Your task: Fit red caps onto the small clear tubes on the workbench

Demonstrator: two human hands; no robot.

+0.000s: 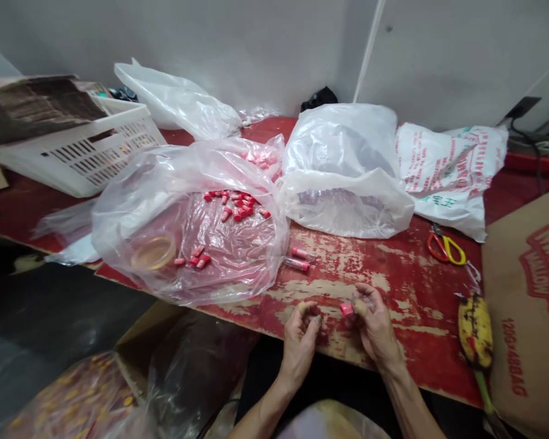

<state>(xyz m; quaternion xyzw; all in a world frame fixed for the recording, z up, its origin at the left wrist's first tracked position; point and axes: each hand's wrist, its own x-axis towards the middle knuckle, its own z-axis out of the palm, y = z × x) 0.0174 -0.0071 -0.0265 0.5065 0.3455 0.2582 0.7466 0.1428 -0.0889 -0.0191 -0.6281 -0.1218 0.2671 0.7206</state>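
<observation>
My right hand (374, 320) pinches a small red-capped piece (347, 310) between thumb and fingers, just above the table's front part. To its left, my left hand (302, 335) has its fingers curled and the thumb drawn in toward them; anything in that pinch is too small to make out. Beyond the hands, two small clear tubes with red ends (298, 258) lie on the worn red table (361, 256). An opened clear plastic bag (132, 201) spreads to the left, with several loose red pieces (240, 206) and a roll of yellowish tape (154, 251) in or under its film.
White bags (343, 140) stand at the back, beside a printed sack (448, 171). Scissors (444, 247), a banana (475, 332) and a cardboard box (526, 305) are at right. A white basket (96, 152) stands at left. Below the table lies a bag of yellow-topped pieces (73, 396).
</observation>
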